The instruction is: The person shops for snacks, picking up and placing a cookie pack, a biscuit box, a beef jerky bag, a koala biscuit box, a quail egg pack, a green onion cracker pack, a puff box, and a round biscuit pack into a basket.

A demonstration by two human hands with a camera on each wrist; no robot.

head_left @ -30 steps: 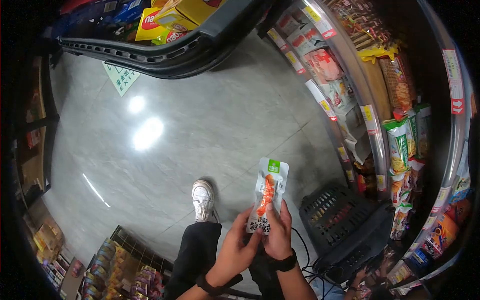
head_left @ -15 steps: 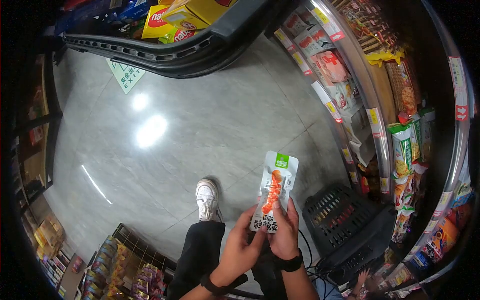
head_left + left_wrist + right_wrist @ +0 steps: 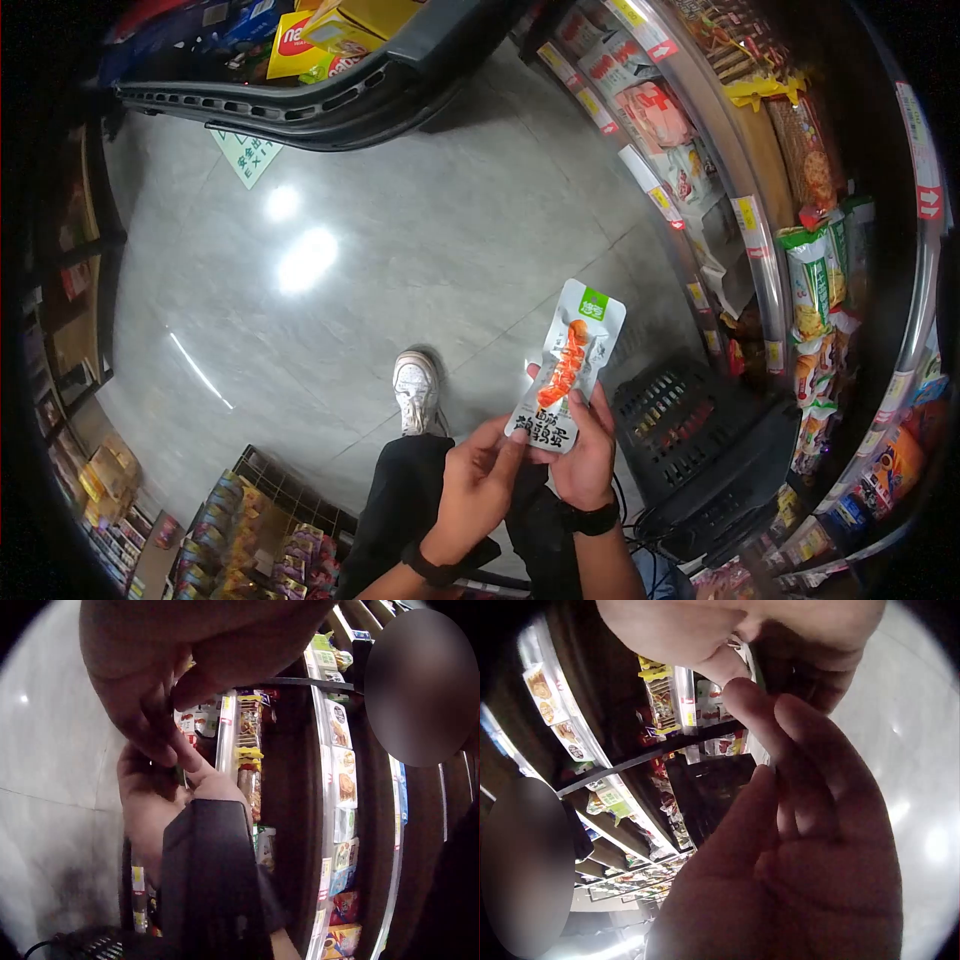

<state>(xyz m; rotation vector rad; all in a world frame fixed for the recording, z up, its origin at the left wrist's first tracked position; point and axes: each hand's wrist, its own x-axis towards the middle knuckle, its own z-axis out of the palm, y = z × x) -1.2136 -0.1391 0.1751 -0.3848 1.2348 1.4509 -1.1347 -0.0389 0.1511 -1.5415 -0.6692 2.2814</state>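
Observation:
A white snack packet with a green top patch and an orange-red food picture is held upright, leaning right, in the head view. My left hand pinches its lower left corner, thumb on the front. On the lower right side my right hand grips it, thumb at the front edge and fingers behind. The left wrist view shows my left hand above and my right hand below. In the right wrist view both hands meet at the packet's thin edge, which hides its front.
Shelves of packaged snacks curve along the right. A black basket stands at lower right, close to my right hand. A black-rimmed bin with yellow packs is at the top, and small goods sit at lower left. Grey floor lies between.
The packet has moved right and slightly upward in the head view and leans further right. Both hands have shifted right with it, still holding its lower part.

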